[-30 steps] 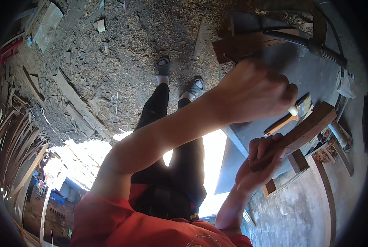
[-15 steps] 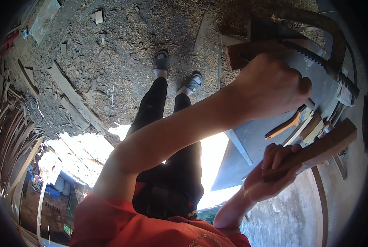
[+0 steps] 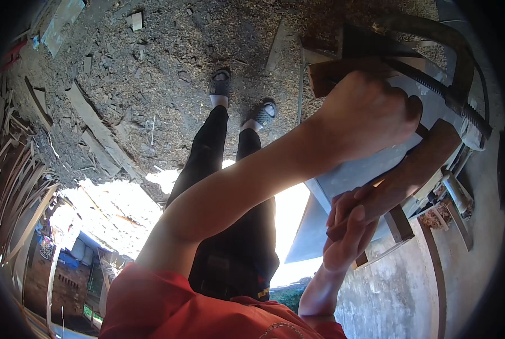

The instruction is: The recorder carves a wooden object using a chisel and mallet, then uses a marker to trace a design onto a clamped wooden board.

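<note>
Evidently, everything is best placed from the screw-threaded G-clamp (image 3: 462, 61). On the body side of this clamp, a reddish-brown wooden block (image 3: 408, 176) is held at its lower end by the right hand (image 3: 351, 226), with the fingers wrapped round one side and the thumb side pressed along the other. The block's long axis is slanted, its gripped end being turned back toward the body and its free end pointed up toward the clamp's threaded screw. To the left of the clamp, the left hand (image 3: 371, 116) is poised with its back uppermost and its fingers curled in; how tightly they are closed, and on what, cannot be told. From this hand, the block lies to the right and bodyward. The free end is nearer to the left hand, though contact cannot be confirmed. Beneath, a grey tabletop (image 3: 357, 169) is spread bodyward of the clamp.
</note>
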The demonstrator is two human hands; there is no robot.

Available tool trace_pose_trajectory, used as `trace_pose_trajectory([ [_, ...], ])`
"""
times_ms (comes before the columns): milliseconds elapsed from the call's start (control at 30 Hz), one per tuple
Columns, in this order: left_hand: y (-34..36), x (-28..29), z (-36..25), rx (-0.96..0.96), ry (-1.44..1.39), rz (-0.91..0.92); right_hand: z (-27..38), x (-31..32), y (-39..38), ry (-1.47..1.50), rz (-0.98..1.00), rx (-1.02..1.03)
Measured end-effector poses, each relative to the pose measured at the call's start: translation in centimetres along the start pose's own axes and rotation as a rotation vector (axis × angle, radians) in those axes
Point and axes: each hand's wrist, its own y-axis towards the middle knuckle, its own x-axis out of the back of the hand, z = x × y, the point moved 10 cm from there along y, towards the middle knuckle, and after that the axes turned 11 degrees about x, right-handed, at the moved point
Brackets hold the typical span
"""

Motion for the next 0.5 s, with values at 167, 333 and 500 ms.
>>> trace_pose_trajectory([
  [167,0.0,0.1,-0.1,-0.003,-0.031,-0.021,0.3,4.0,-0.3,0.233,-0.421,0.098],
  [333,0.1,0.4,-0.1,-0.009,-0.016,-0.088,-0.2,5.8,-1.2,0.349,-0.554,0.104],
  [500,0.0,-0.2,0.1,0.0,0.068,-0.037,0.1,1.5,0.5,0.389,-0.049,0.055],
])
